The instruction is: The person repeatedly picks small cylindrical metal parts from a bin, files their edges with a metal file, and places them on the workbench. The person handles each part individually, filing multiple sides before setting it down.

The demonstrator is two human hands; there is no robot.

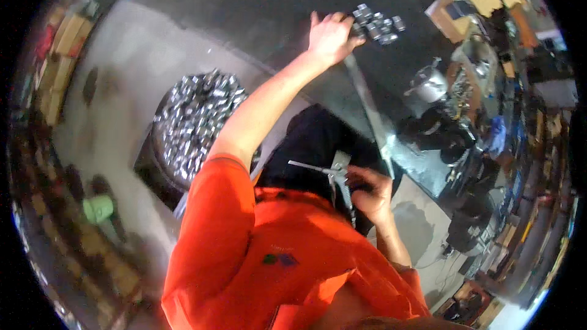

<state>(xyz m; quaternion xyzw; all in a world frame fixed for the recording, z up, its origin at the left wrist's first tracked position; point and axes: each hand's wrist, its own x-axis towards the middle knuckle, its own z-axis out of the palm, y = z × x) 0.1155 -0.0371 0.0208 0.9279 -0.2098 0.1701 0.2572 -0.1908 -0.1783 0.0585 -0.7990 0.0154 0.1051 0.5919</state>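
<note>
My left hand (pixel 332 39) reaches out over the dark surface, at the near left edge of a small cluster of shiny metal cylinders (pixel 384 27). Its thumb and finger close on what looks like one small cylinder at that edge, though blur makes this faint. Close to my lap, my right hand (pixel 370 194) is closed around a silvery metal hand tool (pixel 340 178). A thin straight rod sticks out from the tool toward the left; its exact kind is unclear. To the left of my outstretched arm, a round container is heaped with many similar metal cylinders (pixel 199 116).
A pale narrow strip (pixel 367 101) runs from near my left hand toward my lap. On the right are a silver pot-like vessel (pixel 430 84), dark round items and cardboard boxes (pixel 449 18). A light green object (pixel 98 208) stands at the left. Cluttered shelves line both sides.
</note>
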